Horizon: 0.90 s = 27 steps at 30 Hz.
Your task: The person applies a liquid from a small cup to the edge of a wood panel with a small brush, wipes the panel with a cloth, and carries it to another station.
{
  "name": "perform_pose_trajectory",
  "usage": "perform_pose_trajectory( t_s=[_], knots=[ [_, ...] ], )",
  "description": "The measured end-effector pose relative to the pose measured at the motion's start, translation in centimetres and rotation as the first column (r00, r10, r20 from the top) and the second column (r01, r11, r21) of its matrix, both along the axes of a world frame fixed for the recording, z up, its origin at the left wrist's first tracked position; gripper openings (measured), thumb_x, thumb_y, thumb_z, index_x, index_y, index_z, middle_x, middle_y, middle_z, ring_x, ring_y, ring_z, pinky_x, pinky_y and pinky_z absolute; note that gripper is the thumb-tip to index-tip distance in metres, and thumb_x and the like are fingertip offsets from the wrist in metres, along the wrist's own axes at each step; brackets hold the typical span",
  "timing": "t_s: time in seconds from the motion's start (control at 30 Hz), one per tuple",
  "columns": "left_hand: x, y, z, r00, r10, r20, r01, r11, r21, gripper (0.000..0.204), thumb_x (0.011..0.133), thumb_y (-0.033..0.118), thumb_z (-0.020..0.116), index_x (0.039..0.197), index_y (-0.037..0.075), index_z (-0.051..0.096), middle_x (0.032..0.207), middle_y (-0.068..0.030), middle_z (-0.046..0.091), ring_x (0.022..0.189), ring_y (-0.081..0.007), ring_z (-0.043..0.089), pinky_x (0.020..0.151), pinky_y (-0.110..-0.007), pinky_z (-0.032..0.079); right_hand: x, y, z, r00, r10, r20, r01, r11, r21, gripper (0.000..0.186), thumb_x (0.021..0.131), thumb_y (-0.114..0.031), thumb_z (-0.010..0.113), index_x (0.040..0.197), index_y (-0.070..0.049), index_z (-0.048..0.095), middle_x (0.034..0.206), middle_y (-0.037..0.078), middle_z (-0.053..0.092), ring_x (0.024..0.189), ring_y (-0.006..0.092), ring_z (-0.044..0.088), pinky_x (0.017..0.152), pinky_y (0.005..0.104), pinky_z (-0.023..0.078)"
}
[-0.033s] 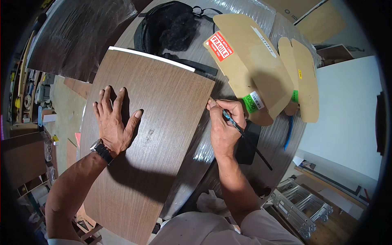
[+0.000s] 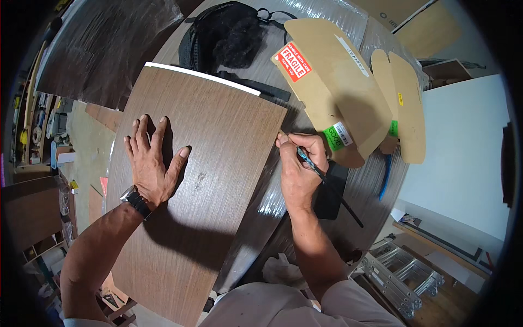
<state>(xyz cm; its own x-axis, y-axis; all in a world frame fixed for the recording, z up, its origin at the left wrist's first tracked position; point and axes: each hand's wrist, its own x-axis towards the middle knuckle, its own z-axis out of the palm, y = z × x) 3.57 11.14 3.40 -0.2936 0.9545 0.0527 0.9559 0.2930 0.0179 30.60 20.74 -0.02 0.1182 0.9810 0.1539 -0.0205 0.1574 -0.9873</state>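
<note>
My left hand (image 2: 152, 166) lies spread on the dark wood-grain panel (image 2: 212, 141), a wristwatch on that wrist. At the panel's right edge, my right hand (image 2: 299, 174) pinches a slim black brush (image 2: 340, 199), blue-patterned near my fingers, its long handle slanting down to the right. The brush tip is at the panel edge, partly hidden by my fingers. A white strip (image 2: 201, 78) runs along the panel's far edge.
Flattened cardboard boxes (image 2: 359, 120) lie right of the panel, a black mesh bag (image 2: 193, 38) beyond it. A blue rod (image 2: 387, 177) rests on the wrapped work surface (image 2: 370, 185). A white board (image 2: 457, 152) and aluminium ladder (image 2: 397, 272) are at right, stored boards (image 2: 27, 207) at left.
</note>
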Motion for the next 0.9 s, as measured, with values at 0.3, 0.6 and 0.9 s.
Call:
perform_pose_trajectory(
  t_s=[0.3,0.6,0.9],
  knots=[
    [-0.1,0.0,-0.1,1.000,-0.005,-0.018,0.005,1.000,0.003,0.085,0.094,0.073,0.051,0.160,0.020,0.039,0.167,-0.0254,0.024,0.156,-0.0443,0.020,0.124,-0.068,0.010,-0.1,-0.5,0.0,1.000,-0.008,0.023,0.008,1.000,0.009,0.016,0.088,0.010,0.071,0.098,0.001,0.062,0.089,0.007,0.068,0.076,0.0077,0.059,0.067,0.0238,0.050],
    [-0.1,0.0,-0.2,1.000,-0.005,-0.017,0.005,1.000,0.001,0.086,0.094,0.073,0.050,0.160,0.019,0.039,0.167,-0.0263,0.024,0.156,-0.0443,0.020,0.124,-0.068,0.009,-0.1,-0.8,-0.1,1.000,-0.005,0.003,0.005,1.000,0.022,0.016,0.088,0.011,0.069,0.098,0.002,0.061,0.089,0.009,0.069,0.078,0.0086,0.061,0.070,0.0246,0.051],
    [-0.1,-0.1,-0.2,1.000,-0.006,-0.026,0.005,1.000,-0.006,0.087,0.094,0.073,0.050,0.161,0.018,0.039,0.167,-0.0257,0.025,0.156,-0.0441,0.020,0.124,-0.067,0.009,0.0,-1.4,0.2,1.000,0.013,0.027,-0.013,1.000,0.005,0.014,0.089,0.009,0.069,0.098,0.002,0.061,0.089,0.009,0.070,0.077,0.0086,0.062,0.068,0.0248,0.051]
  ],
)
